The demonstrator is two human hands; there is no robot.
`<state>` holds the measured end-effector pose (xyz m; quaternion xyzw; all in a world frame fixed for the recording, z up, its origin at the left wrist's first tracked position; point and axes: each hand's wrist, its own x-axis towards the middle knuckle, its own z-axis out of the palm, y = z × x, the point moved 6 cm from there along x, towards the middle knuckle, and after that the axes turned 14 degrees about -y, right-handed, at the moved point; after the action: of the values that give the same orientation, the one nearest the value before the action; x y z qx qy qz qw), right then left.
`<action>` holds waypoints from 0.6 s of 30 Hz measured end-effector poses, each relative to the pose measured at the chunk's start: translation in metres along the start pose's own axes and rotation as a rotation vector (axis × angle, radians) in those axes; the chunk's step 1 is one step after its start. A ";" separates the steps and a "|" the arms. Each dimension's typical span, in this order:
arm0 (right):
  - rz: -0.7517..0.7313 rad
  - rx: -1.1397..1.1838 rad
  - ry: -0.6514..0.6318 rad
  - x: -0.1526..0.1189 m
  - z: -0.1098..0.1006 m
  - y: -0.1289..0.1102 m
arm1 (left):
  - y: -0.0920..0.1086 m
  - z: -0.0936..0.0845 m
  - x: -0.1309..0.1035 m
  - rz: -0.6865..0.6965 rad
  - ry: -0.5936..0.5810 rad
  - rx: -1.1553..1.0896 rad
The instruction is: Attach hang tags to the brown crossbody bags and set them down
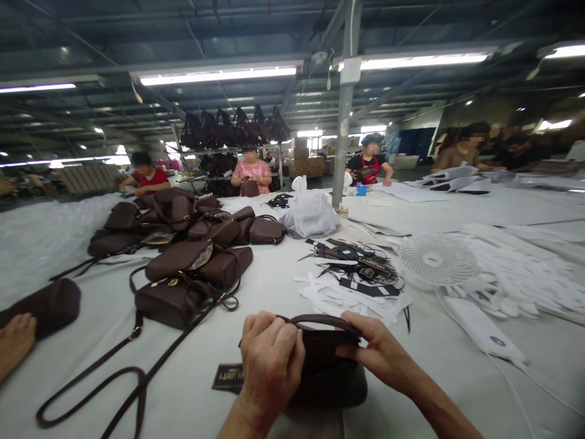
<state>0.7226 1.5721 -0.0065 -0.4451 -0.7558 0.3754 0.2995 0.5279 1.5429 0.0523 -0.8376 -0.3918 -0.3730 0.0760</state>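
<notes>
A dark brown handbag (329, 378) stands on the white table at the front centre, its curved handle (320, 319) on top. My left hand (272, 360) is closed on the left side of its top edge. At the right end of the handle, my right hand (379, 347) pinches the bag's rim between thumb and fingers. A black tag (227, 377) with gold lettering sticks out to the left, partly behind my left hand. Between my hands the bag's top looks dark, and its inside cannot be made out.
Brown handbags (173, 299) with long straps are piled on the left. Black tags (361, 262), white strips and a white fan (436, 259) lie to the right. A co-worker's hand (18, 335) rests on another bag at the far left. A pole (342, 140) rises behind a white plastic bag (311, 210).
</notes>
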 end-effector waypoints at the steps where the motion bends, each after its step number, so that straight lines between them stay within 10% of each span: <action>1: 0.013 0.006 -0.010 -0.003 -0.003 0.007 | -0.002 0.003 -0.003 -0.032 -0.008 -0.017; 11: 0.057 -0.225 -0.069 0.011 -0.020 0.032 | -0.055 0.021 -0.014 -0.271 -0.461 -0.724; 18: -0.062 -0.573 0.402 0.005 -0.013 0.000 | -0.084 0.019 -0.039 -0.273 -0.544 -0.987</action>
<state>0.7311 1.5804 0.0009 -0.5530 -0.7694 0.0437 0.3167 0.4626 1.5855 -0.0018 -0.7814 -0.2815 -0.2894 -0.4758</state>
